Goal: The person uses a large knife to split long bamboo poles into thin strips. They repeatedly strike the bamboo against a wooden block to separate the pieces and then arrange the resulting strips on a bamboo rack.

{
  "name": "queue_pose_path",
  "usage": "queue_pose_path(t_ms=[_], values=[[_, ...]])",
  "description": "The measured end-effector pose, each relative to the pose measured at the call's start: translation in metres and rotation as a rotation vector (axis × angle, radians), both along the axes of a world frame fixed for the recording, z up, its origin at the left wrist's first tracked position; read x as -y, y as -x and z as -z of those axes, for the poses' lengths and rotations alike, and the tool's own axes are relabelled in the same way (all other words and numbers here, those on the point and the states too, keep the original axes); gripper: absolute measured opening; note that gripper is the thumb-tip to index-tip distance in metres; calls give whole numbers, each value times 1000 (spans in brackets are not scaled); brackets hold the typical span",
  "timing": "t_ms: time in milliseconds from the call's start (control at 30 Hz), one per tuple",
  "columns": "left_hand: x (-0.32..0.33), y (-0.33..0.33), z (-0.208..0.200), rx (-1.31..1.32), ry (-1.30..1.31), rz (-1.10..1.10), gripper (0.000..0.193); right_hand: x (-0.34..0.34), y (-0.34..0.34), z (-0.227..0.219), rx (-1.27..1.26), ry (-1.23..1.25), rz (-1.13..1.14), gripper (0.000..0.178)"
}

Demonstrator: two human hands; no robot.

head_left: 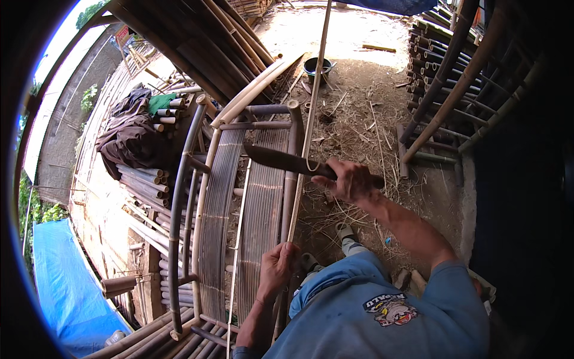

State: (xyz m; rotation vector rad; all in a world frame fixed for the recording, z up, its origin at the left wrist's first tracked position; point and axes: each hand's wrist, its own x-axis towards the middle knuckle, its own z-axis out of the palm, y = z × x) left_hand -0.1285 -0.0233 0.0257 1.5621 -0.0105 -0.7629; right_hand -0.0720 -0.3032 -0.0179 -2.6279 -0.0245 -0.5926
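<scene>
My right hand is closed around the handle of a machete, its dark blade pointing left over a bamboo bench. Below it, my left hand is closed on the near end of a long, thin bamboo strip. The strip runs away from me past the right side of the bench, and the machete crosses it. The bamboo bench has a slatted top and dark pole rails, and stands just left of my legs. Another narrow pale strip lies lengthwise along its slats.
Cut bamboo poles are stacked at left, with dark cloth on top. A black bucket stands ahead. Bamboo frames and piled poles are at right. Shavings litter the dirt floor. A blue tarp lies far left.
</scene>
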Motion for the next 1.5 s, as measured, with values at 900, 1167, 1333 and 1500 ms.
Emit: queue_pose_path(t_ms=[900,1167,1333,1500], values=[[28,-26,30,296,-82,-78,31,-47,55,-6,-38,3,-126,63],[4,19,29,308,-169,-87,28,36,0,-6,-169,12,106,68],[-41,56,29,373,-276,-27,26,120,-25,-18,-240,-24,308,70],[-71,65,44,415,-294,-51,26,86,-15,-23,-188,-37,178,69]])
